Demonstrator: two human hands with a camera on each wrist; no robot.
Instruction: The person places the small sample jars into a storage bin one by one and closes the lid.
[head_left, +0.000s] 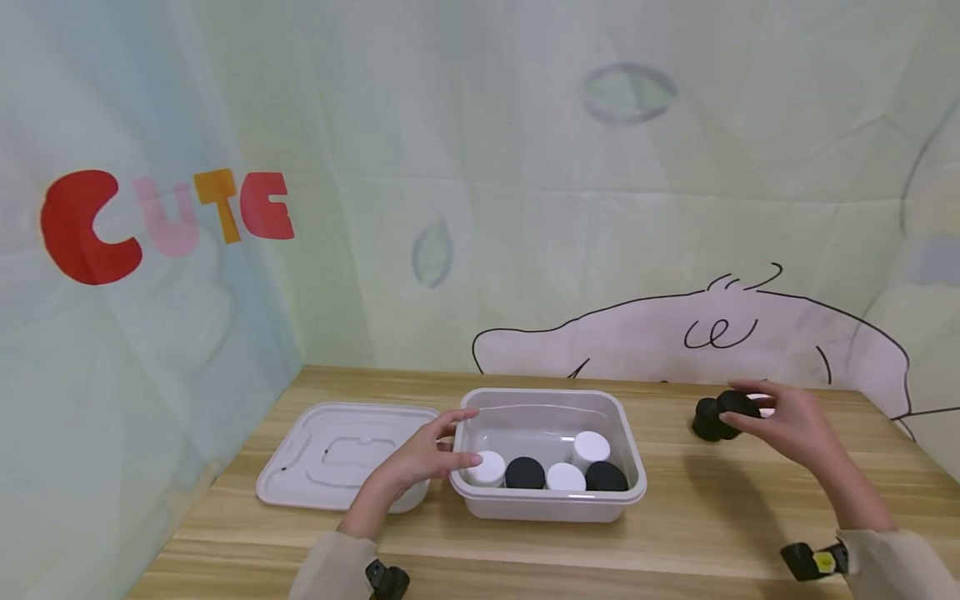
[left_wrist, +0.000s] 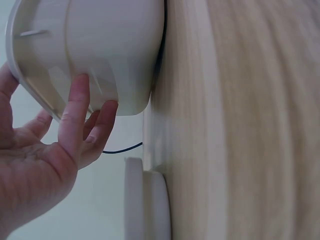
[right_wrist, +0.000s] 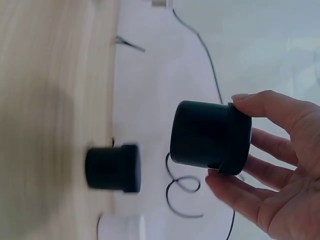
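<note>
My right hand [head_left: 798,421] grips a small black jar [right_wrist: 202,135] by its wide lid, thumb on one side and fingers on the other. In the right wrist view this jar hangs clear of the table. A second black jar [right_wrist: 112,168] stands on the table beyond it. Partly hidden behind the right hand is a white jar [head_left: 763,403]. My left hand [head_left: 423,454] holds the left side of a pale plastic box [head_left: 547,506], thumb and index over the rim, other fingers against the outer wall [left_wrist: 95,55]. Inside the box stand several white jars [head_left: 591,448] and black jars [head_left: 525,472].
A pale flat lid [head_left: 352,454] lies on the wooden table [head_left: 517,558] left of the box, just beside my left forearm. Behind the table hangs a printed cloth [head_left: 525,208], with another cloth side along the left edge.
</note>
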